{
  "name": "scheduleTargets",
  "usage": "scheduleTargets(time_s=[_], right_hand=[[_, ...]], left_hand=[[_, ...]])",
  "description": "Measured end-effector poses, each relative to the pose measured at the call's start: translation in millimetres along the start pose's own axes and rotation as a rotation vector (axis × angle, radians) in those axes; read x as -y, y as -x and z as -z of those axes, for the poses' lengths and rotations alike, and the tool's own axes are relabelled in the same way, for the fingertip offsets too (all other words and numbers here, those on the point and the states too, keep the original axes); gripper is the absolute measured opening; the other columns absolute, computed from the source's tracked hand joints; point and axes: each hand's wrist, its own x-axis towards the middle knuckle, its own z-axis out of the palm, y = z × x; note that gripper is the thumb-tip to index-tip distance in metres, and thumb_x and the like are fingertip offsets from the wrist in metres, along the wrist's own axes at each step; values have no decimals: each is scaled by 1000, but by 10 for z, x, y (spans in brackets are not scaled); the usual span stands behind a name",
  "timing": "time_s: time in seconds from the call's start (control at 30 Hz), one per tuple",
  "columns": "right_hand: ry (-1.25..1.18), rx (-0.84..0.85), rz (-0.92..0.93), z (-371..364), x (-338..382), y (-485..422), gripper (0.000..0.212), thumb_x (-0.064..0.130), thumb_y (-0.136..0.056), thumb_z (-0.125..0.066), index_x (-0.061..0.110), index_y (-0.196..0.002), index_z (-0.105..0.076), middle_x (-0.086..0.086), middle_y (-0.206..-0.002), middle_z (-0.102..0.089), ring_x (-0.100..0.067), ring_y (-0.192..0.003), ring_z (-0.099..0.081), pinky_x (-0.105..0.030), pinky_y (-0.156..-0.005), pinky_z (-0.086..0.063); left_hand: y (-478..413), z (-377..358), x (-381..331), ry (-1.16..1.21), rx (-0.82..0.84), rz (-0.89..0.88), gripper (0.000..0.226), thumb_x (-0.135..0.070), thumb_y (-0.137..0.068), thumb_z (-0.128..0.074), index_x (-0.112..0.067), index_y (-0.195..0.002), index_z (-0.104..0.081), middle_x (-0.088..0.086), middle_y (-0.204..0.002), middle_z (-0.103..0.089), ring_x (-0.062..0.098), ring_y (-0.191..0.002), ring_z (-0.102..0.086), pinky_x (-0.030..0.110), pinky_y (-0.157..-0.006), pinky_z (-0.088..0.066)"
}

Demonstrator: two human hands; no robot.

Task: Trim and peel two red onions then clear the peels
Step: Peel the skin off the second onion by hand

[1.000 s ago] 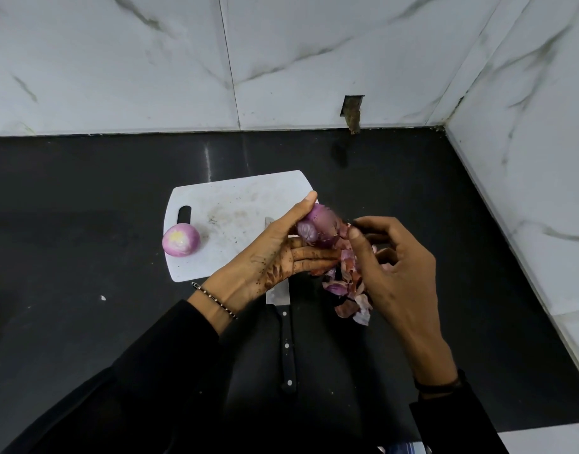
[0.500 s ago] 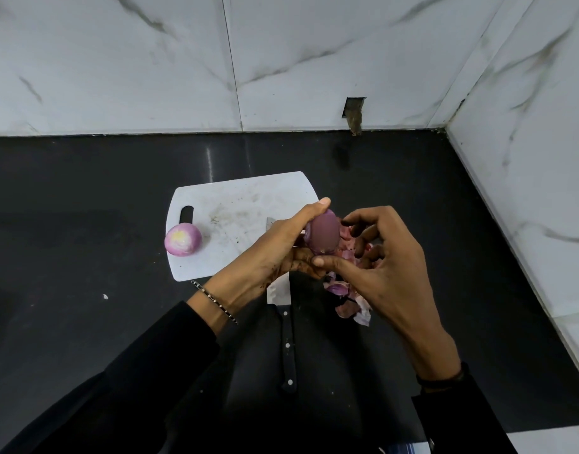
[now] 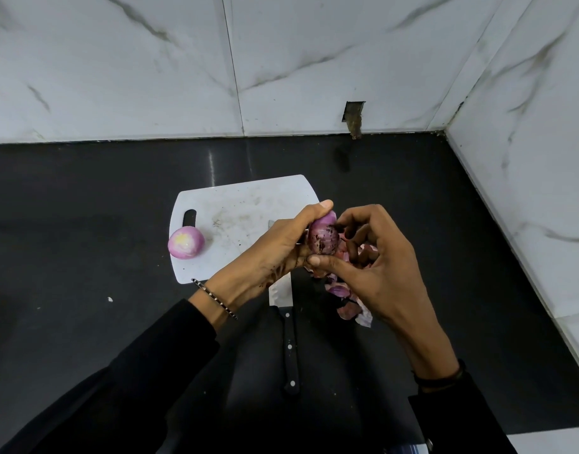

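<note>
My left hand [image 3: 275, 253] grips a red onion [image 3: 323, 237] with dark specks on its skin, held above the right edge of the white cutting board [image 3: 239, 211]. My right hand [image 3: 376, 267] touches the same onion, thumb under it and fingers curled at its right side. A peeled onion [image 3: 185, 241] sits on the board's left edge near the handle slot. A pile of pink peels [image 3: 347, 299] lies on the black counter below my right hand, partly hidden by it.
A knife [image 3: 288, 335] with a black riveted handle lies on the counter, blade pointing away under my hands. Marble walls close the back and right side; a small notch [image 3: 353, 117] is in the back wall. Black counter [image 3: 84, 224] spreads left.
The loose skin that hung from the onion is gone from it. My right hand has moved up and closed in on the onion, which has been turned in my left hand.
</note>
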Motion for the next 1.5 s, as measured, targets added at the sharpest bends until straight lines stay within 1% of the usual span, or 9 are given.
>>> scheduleTargets(time_s=[0.2,0.47,0.7,0.8,0.93,1.07,1.27,1.4,1.5], right_hand=[[-14,-36,1,-88,15,50,33,32,-76,-85,32,-88,-54,8,-94,-57,-17,-73,-62,-35,-56,-53],[-5,-42,-37,-27,-4,78,52,45,-72,-84,36,-111,-51,13,-105,-54,-15,-88,-62,-41,-65,-58],[55,-36,-16,7,-7,76,44,40,-74,-82,35,-107,-54,16,-105,-54,-9,-90,-59,-31,-71,-58],[56,-21,13,-42,3,96,30,37,-78,-80,35,-95,-55,18,-101,-53,-11,-83,-63,-32,-60,-58],[-22,-66,-61,-83,1,143,30,46,-77,-79,40,-87,-51,13,-92,-58,-18,-77,-67,-39,-53,-57],[-41,-115,-93,-33,16,123,40,50,-72,-79,27,-96,-58,11,-94,-61,-12,-84,-63,-19,-65,-53],[-122,-228,-346,-17,69,69,27,52,-90,-64,26,-96,-63,9,-92,-66,-6,-88,-66,-22,-74,-56],[-449,-182,-726,-87,131,67,53,63,-79,-70,15,-101,-65,-5,-87,-76,-25,-81,-72,-44,-82,-58],[-608,-52,-924,-116,176,78,72,76,-66,-69,12,-100,-69,-16,-87,-77,-42,-81,-63,-44,-71,-46]], left_hand=[[-40,-18,-4,6,-12,14,47,-51,-97,-50,-18,-78,-78,8,-79,-71,16,-66,-65,25,-61,-53],[-79,-21,26,2,27,9,38,-57,-89,-54,-31,-78,-80,5,-85,-77,21,-87,-73,36,-86,-55],[-103,-25,57,-61,14,-6,47,-55,-95,-52,-16,-91,-77,13,-94,-76,23,-87,-73,33,-83,-57],[-117,-16,62,-58,-15,1,49,-57,-95,-51,-16,-87,-78,14,-91,-75,22,-85,-71,34,-83,-56],[-139,-8,60,-27,-5,-4,48,-54,-96,-49,-15,-105,-75,15,-103,-76,26,-92,-73,38,-89,-58],[-123,20,106,-27,9,-12,48,-50,-98,-50,-11,-115,-72,16,-106,-75,26,-93,-73,34,-87,-58],[-117,21,204,-20,61,-37,47,-50,-98,-55,-12,-123,-68,17,-111,-73,33,-104,-71,50,-101,-52],[-111,20,206,-23,64,-82,46,-50,-97,-54,-15,-122,-69,13,-113,-73,25,-104,-71,40,-93,-56],[-116,38,214,-87,23,-134,45,-56,-96,-54,-22,-118,-72,9,-113,-73,18,-100,-69,34,-89,-54]])
